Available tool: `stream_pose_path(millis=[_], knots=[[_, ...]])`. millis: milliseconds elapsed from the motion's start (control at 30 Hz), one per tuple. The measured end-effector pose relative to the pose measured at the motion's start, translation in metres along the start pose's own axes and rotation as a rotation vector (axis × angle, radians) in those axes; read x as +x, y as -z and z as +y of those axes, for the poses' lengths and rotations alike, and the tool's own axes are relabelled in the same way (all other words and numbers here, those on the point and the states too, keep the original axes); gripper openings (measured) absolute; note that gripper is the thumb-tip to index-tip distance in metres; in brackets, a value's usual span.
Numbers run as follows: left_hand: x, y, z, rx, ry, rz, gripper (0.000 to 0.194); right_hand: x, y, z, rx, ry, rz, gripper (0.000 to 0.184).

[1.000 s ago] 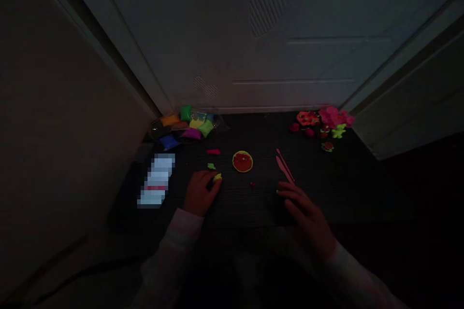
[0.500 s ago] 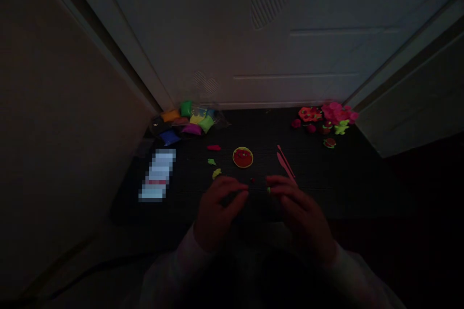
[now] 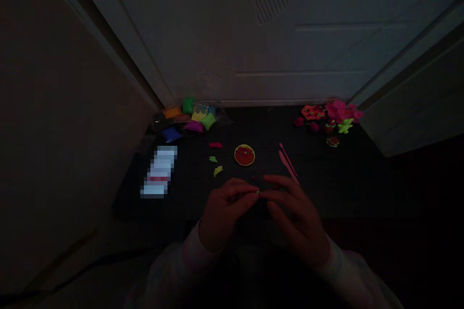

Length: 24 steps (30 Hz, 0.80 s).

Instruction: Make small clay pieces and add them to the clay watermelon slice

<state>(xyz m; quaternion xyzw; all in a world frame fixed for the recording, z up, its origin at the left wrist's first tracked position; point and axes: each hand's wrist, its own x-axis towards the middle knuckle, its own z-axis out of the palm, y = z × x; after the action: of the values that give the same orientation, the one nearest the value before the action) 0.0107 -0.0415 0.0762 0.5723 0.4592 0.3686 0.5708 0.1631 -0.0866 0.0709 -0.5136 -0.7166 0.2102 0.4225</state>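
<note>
My left hand [image 3: 230, 210] is closed in a pinch on a tiny piece of green clay [image 3: 257, 192]. Opposite it, my right hand [image 3: 297, 219] has its fingers apart, one fingertip reaching to the same green bit. Beyond the hands lies a round red clay disc [image 3: 244, 156] with a yellow rim and small bits on top. Left of the disc are a lump of red clay [image 3: 215, 145], a light green lump [image 3: 213, 159] and a yellow lump [image 3: 218, 171]. A small dark red bit [image 3: 254, 177] shows dimly just past my fingertips.
Two pink modelling tools [image 3: 289, 166] lie right of the disc. Bags of coloured clay [image 3: 194, 126] are heaped at the back left, near a lit, blurred screen [image 3: 159, 172]. Several clay figures, including a pink flower shape [image 3: 340, 112], sit back right against the white door [image 3: 224, 24].
My hands have come together. The green bit, earlier at my right fingertips, is now between my left thumb and fingers. The view has shifted slightly.
</note>
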Motion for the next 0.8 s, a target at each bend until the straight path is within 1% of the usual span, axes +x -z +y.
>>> stream_pose_path(millis=[100, 167, 267, 333, 367, 467, 567, 667, 800], knots=[[0.001, -0.003, -0.003, -0.152, 0.082, -0.003, 0.008, 0.001, 0.0, -0.002, -0.014, 0.021, 0.017, 0.024], [0.001, -0.006, -0.006, -0.354, 0.177, -0.007, 0.006, 0.001, 0.0, -0.002, 0.012, 0.01, 0.042, 0.024], [-0.001, -0.014, -0.009, -0.738, 0.344, -0.009, 0.008, 0.0, -0.001, -0.001, 0.068, -0.039, 0.08, 0.022], [-0.003, -0.018, -0.01, -0.917, 0.404, -0.004, 0.012, 0.0, -0.003, -0.001, 0.113, -0.073, 0.105, 0.02], [-0.004, -0.02, -0.009, -0.965, 0.41, -0.003, 0.012, 0.0, -0.004, -0.001, 0.145, -0.095, 0.119, 0.019], [-0.005, -0.024, -0.008, -0.989, 0.368, -0.004, 0.011, 0.0, -0.009, -0.005, 0.275, -0.187, 0.139, 0.015], [-0.005, -0.025, -0.009, -0.913, 0.28, 0.01, 0.01, 0.002, -0.013, -0.012, 0.411, -0.29, 0.139, 0.009], [-0.005, -0.025, -0.012, -0.837, 0.192, 0.046, 0.011, 0.005, -0.016, -0.016, 0.51, -0.369, 0.142, 0.007], [-0.005, -0.025, -0.019, -0.757, 0.153, 0.082, 0.014, 0.008, -0.019, -0.016, 0.605, -0.439, 0.139, 0.005]])
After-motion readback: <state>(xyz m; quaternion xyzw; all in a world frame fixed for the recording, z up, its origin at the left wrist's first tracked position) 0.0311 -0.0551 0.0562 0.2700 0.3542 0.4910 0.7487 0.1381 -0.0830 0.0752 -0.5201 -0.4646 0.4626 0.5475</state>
